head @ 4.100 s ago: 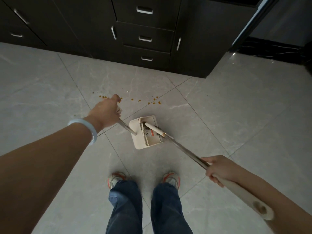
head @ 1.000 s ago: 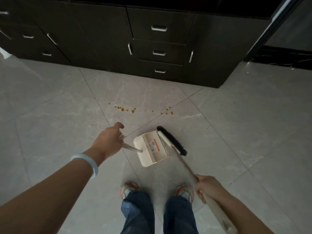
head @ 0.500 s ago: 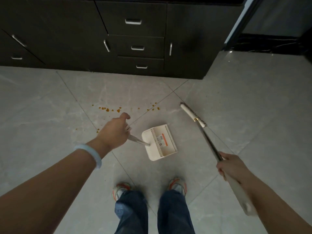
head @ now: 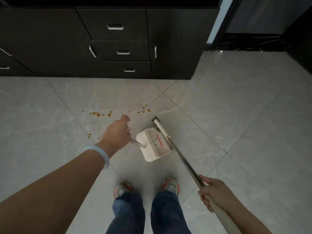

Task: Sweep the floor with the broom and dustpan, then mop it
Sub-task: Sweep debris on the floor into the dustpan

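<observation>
Grey marbled tiles (head: 236,115) run up to a dark cabinet (head: 50,39) with metal-handled drawers (head: 116,26) along the far wall. At the middle of the floor sits the cream dustpan (head: 152,146), its mouth turned toward the right and its metal stem rising leftward into the left hand (head: 116,134), whose fingers are curled round the stem's top, knuckles up. Lying across the pan's right edge is the broom (head: 177,154): its white head and a tuft of dark bristles reach the floor just beyond the pan's far corner, and its metal shaft slants back down to the right hand (head: 214,191), which grips it where the metal meets the pale grip. Orange crumbs (head: 98,114) lie scattered on the tiles beyond the left hand, a second small cluster (head: 145,108) lies just past the broom head, and a few more specks (head: 89,136) sit left of that hand's wrist; all are outside the pan. A pale bangle (head: 101,154) circles the left wrist. Nearer, two shoes (head: 123,188) with orange trim stand side by side under blue jeans (head: 128,215), just behind the pan.
</observation>
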Motion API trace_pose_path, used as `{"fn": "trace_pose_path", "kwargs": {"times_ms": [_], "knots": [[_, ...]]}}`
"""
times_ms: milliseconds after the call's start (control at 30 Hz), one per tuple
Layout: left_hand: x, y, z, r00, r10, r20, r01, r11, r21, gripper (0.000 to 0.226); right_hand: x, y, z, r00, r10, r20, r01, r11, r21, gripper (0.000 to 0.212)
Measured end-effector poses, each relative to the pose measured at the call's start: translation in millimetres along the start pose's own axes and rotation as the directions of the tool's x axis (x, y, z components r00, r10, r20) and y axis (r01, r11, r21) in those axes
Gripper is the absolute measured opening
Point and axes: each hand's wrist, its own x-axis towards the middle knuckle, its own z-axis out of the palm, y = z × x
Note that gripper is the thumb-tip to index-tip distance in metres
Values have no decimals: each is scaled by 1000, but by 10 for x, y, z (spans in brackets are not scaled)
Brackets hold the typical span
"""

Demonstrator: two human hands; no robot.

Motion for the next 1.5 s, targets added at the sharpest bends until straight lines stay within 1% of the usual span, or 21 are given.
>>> {"fn": "trace_pose_path", "kwargs": {"times_ms": [100, 200, 267, 333, 400, 467, 500, 533, 633, 700, 767, 900, 967, 1033, 1100, 1167, 1267, 1333, 1400, 1467, 1500], "knots": [[-86, 1, 50, 1000, 11, -4, -11, 1000, -15, 43, -9, -105, -201, 997, -31, -69, 32, 1000, 0, 68], [-85, 89, 84, 999, 41, -20, -41, 999, -28, 42, 40, -338, -407, 984, -63, -168, 66, 998, 11, 68], [-30, 188, 91, 999, 42, -31, -44, 998, -53, 41, 55, -479, -545, 972, -66, -226, 78, 996, 46, 64], [75, 338, 90, 997, 50, -50, -54, 995, -85, 42, 100, -624, -719, 960, -73, -271, 87, 995, 42, 50], [191, 548, 79, 997, 49, -65, -57, 991, -118, 42, 200, -757, -920, 945, -83, -315, 81, 997, -19, 29], [329, 807, 87, 996, 50, -79, -59, 990, -126, 44, 362, -874, -1166, 936, -77, -343, 54, 996, -77, 14], [410, 943, 106, 995, 45, -84, -55, 991, -123, 43, 454, -930, -1291, 935, -76, -346, 43, 994, -102, 11], [484, 1094, 130, 995, 41, -88, -51, 992, -118, 43, 562, -987, -1424, 935, -72, -346, 30, 992, -125, 12], [726, 1558, 292, 996, 1, -94, -11, 994, -107, 40, 921, -1150, -1845, 941, -63, -333, 11, 988, -157, 21], [854, 1900, 371, 996, -39, -85, 31, 996, -84, 40, 1147, -1249, -2082, 949, -77, -307, 3, 972, -235, 20], [1003, 2249, 404, 994, -67, -83, 63, 997, -46, 40, 1324, -1318, -2283, 964, -94, -249, 6, 942, -335, 18], [1207, 2685, 403, 993, -102, -61, 102, 995, 2, 40, 1283, -1266, -2537, 990, -94, -103, 42, 906, -420, 15], [1214, 2752, 419, 989, -131, -71, 132, 991, 6, 40, 1173, -1242, -2770, 993, -107, -54, 75, 906, -416, 17], [1170, 2737, 451, 985, -148, -84, 149, 989, 8, 42, 1053, -1245, -3031, 992, -120, -42, 96, 925, -368, 19], [1135, 2710, 486, 986, -146, -84, 147, 989, 12, 46, 965, -1276, -3228, 989, -137, -46, 114, 933, -342, 31], [1137, 2711, 509, 985, -146, -88, 148, 989, 5, 48, 1004, -1357, -3309, 982, -183, -44, 151, 904, -400, 42], [1171, 2691, 504, 984, -148, -98, 148, 989, -6, 47, 1219, -1578, -3224, 974, -212, -75, 146, 851, -504, 40], [1173, 2648, 479, 984, -148, -100, 148, 989, -10, 46, 1304, -1607, -3031, 985, -158, -72, 100, 854, -511, 34], [1176, 2620, 459, 984, -152, -95, 152, 988, -9, 47, 1242, -1516, -2837, 996, -93, -6, 77, 853, -516, 28], [1189, 2614, 431, 983, -162, -89, 162, 987, -6, 48, 1064, -1415, -2776, 996, -52, 73, 82, 853, -516, 33], [1206, 2605, 417, 983, -162, -84, 162, 987, -4, 48, 960, -1391, -2814, 994, -41, 106, 87, 873, -479, 38]]}}
